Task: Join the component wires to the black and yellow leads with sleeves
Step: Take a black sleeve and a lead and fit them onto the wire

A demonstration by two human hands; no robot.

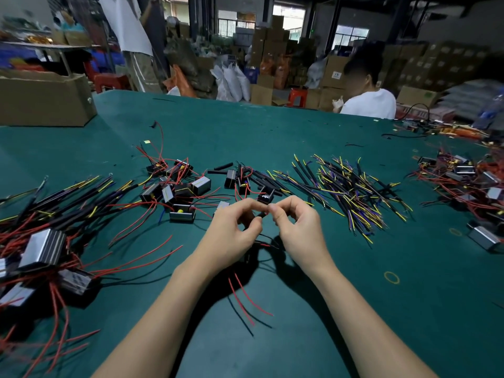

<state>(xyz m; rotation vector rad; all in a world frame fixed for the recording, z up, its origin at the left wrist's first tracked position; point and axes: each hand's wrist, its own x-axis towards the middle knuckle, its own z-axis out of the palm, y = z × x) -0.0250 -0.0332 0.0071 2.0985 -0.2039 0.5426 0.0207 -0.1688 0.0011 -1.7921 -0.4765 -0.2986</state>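
My left hand (pixel 234 230) and my right hand (pixel 297 227) meet above the green table (pixel 272 126), fingertips almost touching. Between them they pinch a short black sleeve (pixel 262 214) with thin wire ends. Red and black component wires (pixel 246 304) hang below my hands and trail toward me; the component itself is mostly hidden under my wrists. A heap of black and yellow leads (pixel 351 192) lies to the right of my hands. Loose components (pixel 177 186) with red wires sit to the left, beyond my left hand.
Finished pieces with long leads and red wires (pixel 46 241) pile up at the left. More components (pixel 469 184) lie at the far right. A cardboard box (pixel 46 99) stands at the back left. A person in white (pixel 368 102) sits across the table. A yellow rubber band (pixel 391 277) lies at right.
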